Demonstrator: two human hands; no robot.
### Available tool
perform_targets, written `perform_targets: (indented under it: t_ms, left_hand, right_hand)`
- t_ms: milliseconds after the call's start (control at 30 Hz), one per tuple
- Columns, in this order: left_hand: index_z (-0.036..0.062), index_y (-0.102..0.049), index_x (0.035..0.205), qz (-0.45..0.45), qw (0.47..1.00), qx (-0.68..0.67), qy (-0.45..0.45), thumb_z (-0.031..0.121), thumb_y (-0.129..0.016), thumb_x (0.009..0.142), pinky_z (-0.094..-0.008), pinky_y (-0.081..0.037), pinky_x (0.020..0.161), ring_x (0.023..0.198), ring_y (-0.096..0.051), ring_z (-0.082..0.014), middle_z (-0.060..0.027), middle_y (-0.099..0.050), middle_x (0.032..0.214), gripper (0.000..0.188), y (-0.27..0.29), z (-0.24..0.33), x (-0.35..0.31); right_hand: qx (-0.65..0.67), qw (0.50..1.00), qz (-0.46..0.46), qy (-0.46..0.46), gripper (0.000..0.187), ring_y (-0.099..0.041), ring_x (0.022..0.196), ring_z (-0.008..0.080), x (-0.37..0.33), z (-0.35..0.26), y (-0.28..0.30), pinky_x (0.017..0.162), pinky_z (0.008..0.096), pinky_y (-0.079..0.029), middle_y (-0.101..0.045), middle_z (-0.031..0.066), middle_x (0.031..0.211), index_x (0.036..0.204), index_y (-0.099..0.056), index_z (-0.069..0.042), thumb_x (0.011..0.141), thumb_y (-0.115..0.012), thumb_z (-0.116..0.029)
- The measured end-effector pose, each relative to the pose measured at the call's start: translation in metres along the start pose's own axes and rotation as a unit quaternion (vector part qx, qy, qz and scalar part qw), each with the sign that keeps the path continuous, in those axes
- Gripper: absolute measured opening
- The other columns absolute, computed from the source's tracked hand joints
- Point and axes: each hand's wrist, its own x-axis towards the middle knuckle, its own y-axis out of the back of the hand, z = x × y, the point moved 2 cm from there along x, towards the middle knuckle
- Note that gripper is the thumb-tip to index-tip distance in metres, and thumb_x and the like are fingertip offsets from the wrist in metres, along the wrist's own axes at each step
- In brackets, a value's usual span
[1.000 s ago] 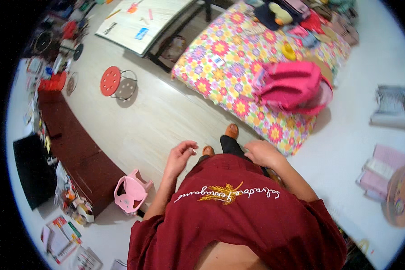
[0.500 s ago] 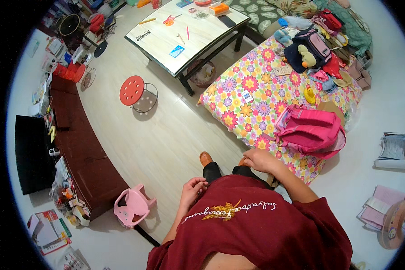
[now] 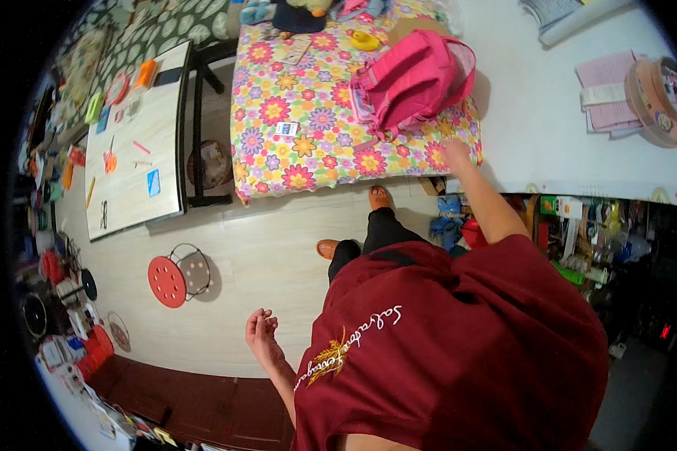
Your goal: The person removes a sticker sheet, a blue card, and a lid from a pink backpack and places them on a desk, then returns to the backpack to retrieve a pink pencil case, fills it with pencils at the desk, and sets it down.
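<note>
My right hand [image 3: 456,152] reaches out to the near corner of a bed covered in a bright flowered sheet [image 3: 308,128], its fingers close to the sheet just below a pink backpack [image 3: 414,79]. It holds nothing that I can see. My left hand [image 3: 262,331] hangs free at my side over the pale floor, fingers loosely curled and empty. My dark red shirt [image 3: 459,338] fills the lower middle of the view, with my feet in brown slippers [image 3: 378,197] beside the bed.
A low white table [image 3: 135,143] with small items stands left of the bed. A red round stool [image 3: 165,282] and wire basket sit on the floor. Dark wooden furniture [image 3: 195,398] runs along the lower left. Cluttered shelves [image 3: 579,240] lie to the right, with papers and a round tin [image 3: 658,94] above.
The view has swung round, so the bed now lies straight ahead. My right hand has stretched forward to the bed's corner. My left hand has dropped away from my body.
</note>
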Motion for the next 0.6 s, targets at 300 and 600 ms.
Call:
perform_targets:
  t_ms: [300, 600]
  left_hand:
    - [-0.0008, -0.054, 0.107, -0.124, 0.983, 0.136, 0.013, 0.012, -0.054, 0.087, -0.0247, -0.045, 0.067, 0.07, -0.055, -0.0123, -0.0099, -0.061, 0.092, 0.023, -0.136, 0.021, 0.034]
    - [0.0017, -0.025, 0.136, -0.216, 0.93, 0.275, -0.118, 0.025, -0.061, 0.083, -0.0353, -0.04, 0.089, 0.114, -0.043, -0.023, -0.0142, -0.036, 0.132, 0.069, -0.443, 0.038, 0.102]
  right_hand:
    - [0.008, 0.913, 0.146, 0.38, 0.078, -0.055, 0.103, 0.0315, 0.146, -0.083, -0.019, 0.086, 0.0386, -0.044, -0.055, 0.0195, 0.113, 0.119, -0.042, 0.002, 0.056, -0.08, -0.023]
    - [-0.199, 0.864, 0.076, 0.455, 0.029, -0.05, 0.085, 0.0369, 0.085, -0.056, -0.1, 0.074, 0.0461, -0.039, -0.051, 0.0193, 0.09, 0.089, -0.05, 0.0, 0.067, -0.066, -0.012]
